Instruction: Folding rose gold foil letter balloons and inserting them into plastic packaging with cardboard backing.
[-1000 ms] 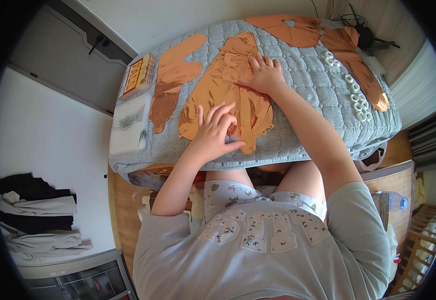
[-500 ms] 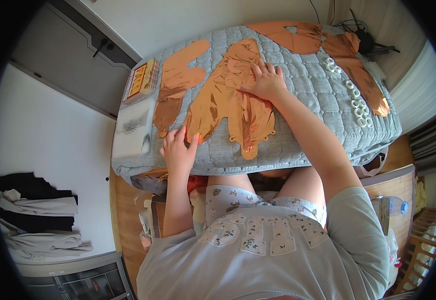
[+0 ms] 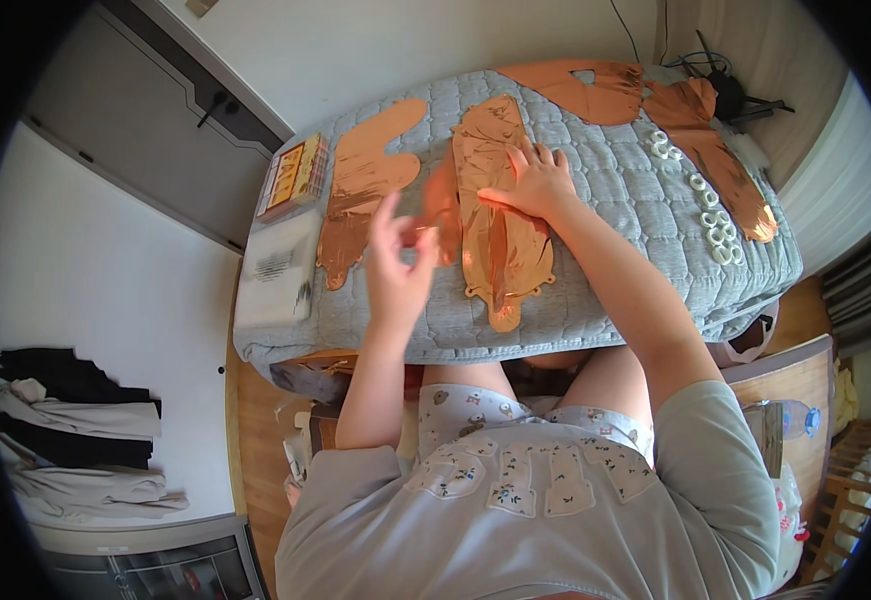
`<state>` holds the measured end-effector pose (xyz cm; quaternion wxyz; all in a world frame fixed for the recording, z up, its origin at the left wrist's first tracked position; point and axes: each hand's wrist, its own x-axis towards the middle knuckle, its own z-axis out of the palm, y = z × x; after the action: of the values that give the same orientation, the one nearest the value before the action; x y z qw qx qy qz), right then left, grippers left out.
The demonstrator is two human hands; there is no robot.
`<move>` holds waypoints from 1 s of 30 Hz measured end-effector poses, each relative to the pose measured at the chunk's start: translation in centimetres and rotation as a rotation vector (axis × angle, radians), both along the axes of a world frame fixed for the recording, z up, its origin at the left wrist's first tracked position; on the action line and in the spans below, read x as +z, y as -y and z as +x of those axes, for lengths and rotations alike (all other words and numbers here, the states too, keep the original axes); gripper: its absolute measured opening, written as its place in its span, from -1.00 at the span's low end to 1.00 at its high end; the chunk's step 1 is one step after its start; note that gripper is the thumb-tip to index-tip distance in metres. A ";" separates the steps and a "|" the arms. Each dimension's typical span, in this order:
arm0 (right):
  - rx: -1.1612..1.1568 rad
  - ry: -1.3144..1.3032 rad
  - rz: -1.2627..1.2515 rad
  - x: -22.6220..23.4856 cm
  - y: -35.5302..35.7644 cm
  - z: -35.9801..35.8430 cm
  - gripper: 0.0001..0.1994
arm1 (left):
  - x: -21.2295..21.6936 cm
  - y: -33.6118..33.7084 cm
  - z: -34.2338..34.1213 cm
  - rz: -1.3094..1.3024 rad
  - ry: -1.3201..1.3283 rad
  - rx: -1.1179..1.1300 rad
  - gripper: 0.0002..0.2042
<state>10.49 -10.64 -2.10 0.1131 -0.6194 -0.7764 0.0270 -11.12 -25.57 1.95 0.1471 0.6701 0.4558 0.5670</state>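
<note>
A shiny copper-coloured foil balloon [image 3: 493, 160], uninflated and wrinkled, lies on the grey quilted bed in front of me. My right hand [image 3: 534, 184] rests on its right side, palm down with fingers spread. My left hand [image 3: 399, 270] is raised at its left side, thumb and forefinger bent towards each other at the edge of a blurred, lifted foil flap. The flap is folded inward over the balloon's left part. Just left of that hand lies another flat copper foil balloon [image 3: 361, 165]. Motion smears the left fingertips.
More copper foil balloons [image 3: 596, 92] lie along the far right of the bed [image 3: 616, 270]. Several small white rolls [image 3: 718, 228] sit beside them. A black router-like device [image 3: 724, 88] stands in the corner. A box [image 3: 293, 176] and a clear-wrapped white packet [image 3: 276, 268] lie at left.
My left hand has risen and moved right, bringing the balloon's left part up and inward. My right hand stays on the foil. The view has tilted slightly.
</note>
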 end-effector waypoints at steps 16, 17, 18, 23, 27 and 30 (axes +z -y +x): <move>0.059 0.305 0.135 -5.0 -4.4 0.1 -0.41 | -1.0 -2.1 4.6 -0.357 -0.303 -0.669 -0.18; 0.043 0.219 0.083 -4.6 -4.2 0.2 -0.41 | -0.8 -2.8 4.1 -0.436 -0.132 -0.689 -0.19; 0.027 0.133 0.032 -4.3 -4.0 0.3 -0.42 | -0.4 -3.7 3.3 -0.501 -0.068 -0.698 -0.23; 0.026 0.121 0.026 -4.2 -4.3 1.3 -0.45 | 0.4 -9.6 0.2 -0.415 -0.414 -0.467 -0.29; 0.050 0.272 0.128 -4.1 -3.1 0.0 -0.47 | -1.4 -11.7 -1.7 -0.170 -1.334 -0.088 -0.02; 0.025 0.097 0.054 -4.2 -3.9 0.6 -0.47 | -2.6 -12.7 -0.9 -0.206 -1.287 -0.254 0.08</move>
<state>11.10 -6.70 -6.25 0.0914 -0.6070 -0.7891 -0.0227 -12.03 -12.87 -0.69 -0.0258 0.9060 0.4221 -0.0147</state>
